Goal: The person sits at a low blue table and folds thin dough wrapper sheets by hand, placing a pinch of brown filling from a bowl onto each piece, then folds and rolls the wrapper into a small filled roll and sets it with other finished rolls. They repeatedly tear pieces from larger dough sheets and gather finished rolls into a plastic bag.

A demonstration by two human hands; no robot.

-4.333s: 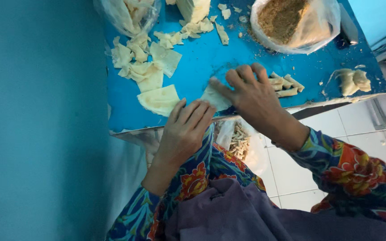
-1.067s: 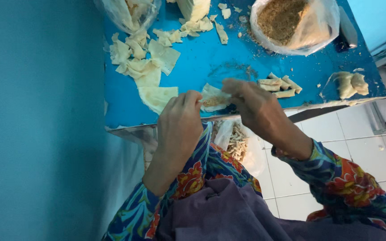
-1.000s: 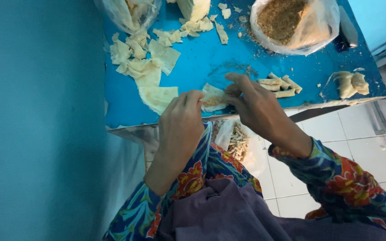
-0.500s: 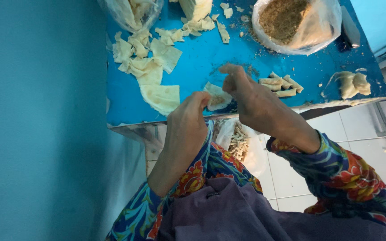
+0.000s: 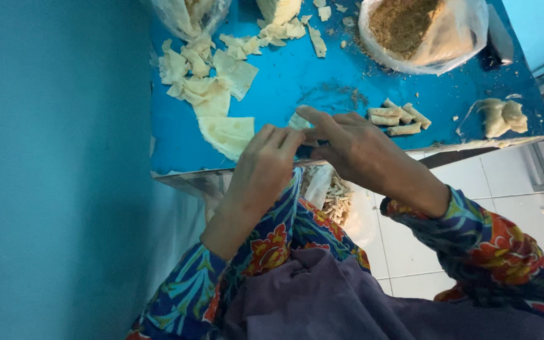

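Head view: hands [image 5: 313, 148] (both) on wrapper [image 5: 298, 121]

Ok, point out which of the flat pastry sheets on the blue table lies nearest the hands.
The large flat pastry sheet at the table's near edge, just beside the left hand. The other sheets lie crumpled in a pile farther back, toward the bags.

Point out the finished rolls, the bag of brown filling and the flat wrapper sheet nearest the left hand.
finished rolls [image 5: 399, 117], head view, middle of the pile
bag of brown filling [image 5: 467, 38], head view, plastic wall
flat wrapper sheet [image 5: 226, 133], head view, centre
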